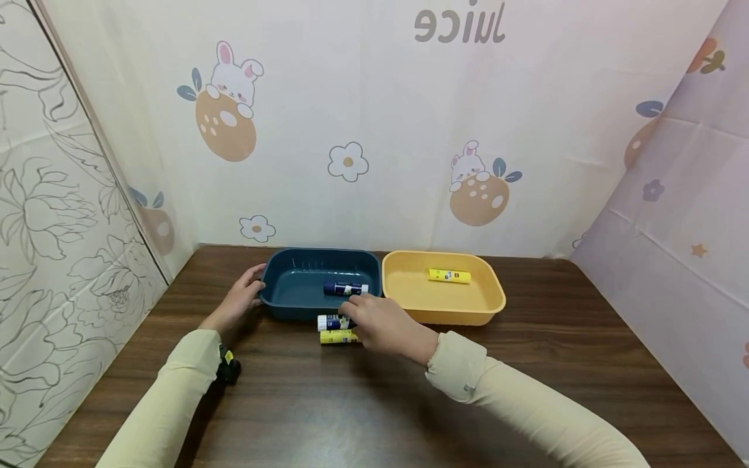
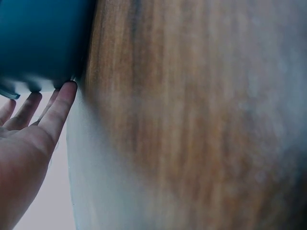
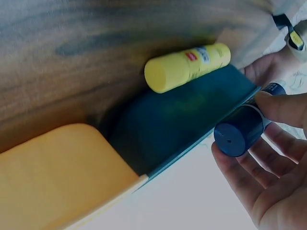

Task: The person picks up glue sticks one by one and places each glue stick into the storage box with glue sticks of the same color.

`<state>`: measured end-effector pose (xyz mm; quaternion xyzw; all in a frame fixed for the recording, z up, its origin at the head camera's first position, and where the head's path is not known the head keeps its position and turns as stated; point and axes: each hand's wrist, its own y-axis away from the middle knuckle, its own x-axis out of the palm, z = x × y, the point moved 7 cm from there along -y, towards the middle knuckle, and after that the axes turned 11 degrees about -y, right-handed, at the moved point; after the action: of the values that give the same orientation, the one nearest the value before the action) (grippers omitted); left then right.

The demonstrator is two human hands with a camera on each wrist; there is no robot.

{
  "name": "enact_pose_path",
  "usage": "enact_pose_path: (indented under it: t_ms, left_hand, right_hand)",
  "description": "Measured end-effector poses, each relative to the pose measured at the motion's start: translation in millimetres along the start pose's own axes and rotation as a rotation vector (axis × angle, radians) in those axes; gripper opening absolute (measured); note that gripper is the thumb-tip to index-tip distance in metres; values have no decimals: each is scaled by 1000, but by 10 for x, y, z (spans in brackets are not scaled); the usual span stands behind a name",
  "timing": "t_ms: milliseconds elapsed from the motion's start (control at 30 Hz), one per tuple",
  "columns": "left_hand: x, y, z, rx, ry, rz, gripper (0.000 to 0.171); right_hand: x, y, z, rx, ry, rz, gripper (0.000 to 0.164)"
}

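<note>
Two glue sticks [image 1: 449,275] lie in trays [image 1: 462,300]; our right hand [image 1: 383,324] pinches a navy stick [image 3: 238,132], our uncurled left hand [image 1: 236,298] touches the blue tray [image 1: 295,288]; six o'clock's yellow stick [image 1: 337,337] seems left.

Glossy plastic, grained wood.
Shiny in blue tray [image 1: 292,286], smooth in yellow tray [image 1: 412,292]; sheen on table [image 1: 328,403] at six o'clock, matt on cloth sleeve [image 1: 160,403] at eight.

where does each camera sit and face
Head: on the head, facing forward and down over the table; left fingers, right fingers show.
Left wrist: on that wrist, facing the teal tray; left fingers show.
Right wrist: on that wrist, facing the held navy glue stick; right fingers, left hand beyond.
Head and right wrist share the table's yellow glue stick.
</note>
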<state>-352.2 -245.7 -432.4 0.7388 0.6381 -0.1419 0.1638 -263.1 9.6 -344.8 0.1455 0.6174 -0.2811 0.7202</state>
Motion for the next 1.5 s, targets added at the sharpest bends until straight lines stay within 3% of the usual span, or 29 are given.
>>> enact_pose_path:
  t_ms: [267, 933, 1300, 1500]
  left_hand:
    - [-11, 14, -37, 10, 0, -8, 56]
    - [-24, 20, -29, -1, 13, -11, 56]
    - [-3, -5, 2, 37, -8, -10, 57]
    - [7, -1, 5, 54, -11, -13, 56]
  right_hand:
    - [-121, -127, -128, 35, 39, -28, 32]
    - [-324, -589, -407, 102, 7, -108, 34]
    - [-229, -749, -666, 169, 3, -85, 34]
    - [-115, -796, -743, 175, 77, -59, 32]
